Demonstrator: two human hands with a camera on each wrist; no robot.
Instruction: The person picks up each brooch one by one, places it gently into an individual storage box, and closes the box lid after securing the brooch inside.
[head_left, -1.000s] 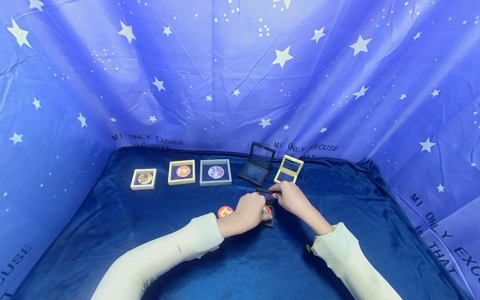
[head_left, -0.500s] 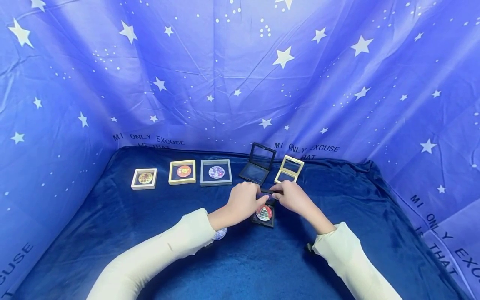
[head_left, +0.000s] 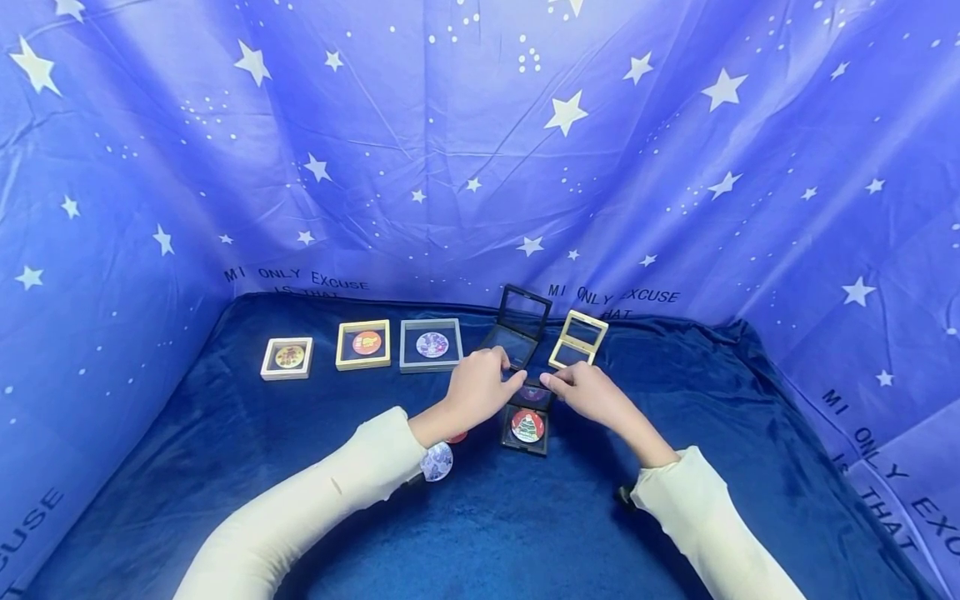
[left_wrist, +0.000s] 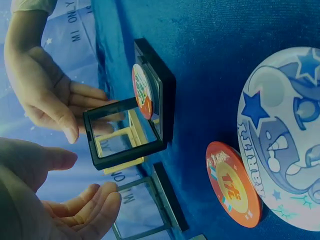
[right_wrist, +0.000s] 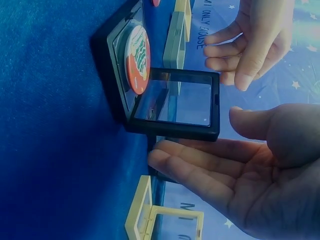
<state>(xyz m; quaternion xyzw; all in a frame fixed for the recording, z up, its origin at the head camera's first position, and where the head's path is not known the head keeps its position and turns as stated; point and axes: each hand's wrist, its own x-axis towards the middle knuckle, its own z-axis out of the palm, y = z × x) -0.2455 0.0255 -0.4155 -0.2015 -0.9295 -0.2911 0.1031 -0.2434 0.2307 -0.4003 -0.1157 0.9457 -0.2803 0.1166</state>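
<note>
A small black display case (head_left: 526,451) stands with its clear-windowed lid (right_wrist: 216,107) raised. In its base lies a round badge (head_left: 528,426) with a Christmas tree on red. My left hand (head_left: 477,385) is beside the lid's left edge, thumb and fingers apart with nothing between them. My right hand (right_wrist: 250,172) is at the lid's other side; its fingers reach behind the lid and the thumb stays apart from the frame. Whether those fingers touch the lid I cannot tell. Left of the case lie a large blue-white badge (left_wrist: 285,137) and a red badge (left_wrist: 233,184), partly under my left arm.
Behind stand a larger open black case (head_left: 525,312) and an open cream case (head_left: 581,337). To the left are a grey case (head_left: 408,360), a gold case (head_left: 345,358) and a white case (head_left: 268,367), each holding a badge. Blue cloth (head_left: 480,533) covers the table.
My left hand has moved up and left, off the case, uncovering the tree badge. My right hand's pinch on the lid has loosened. The blue-white badge now shows beside my left sleeve.
</note>
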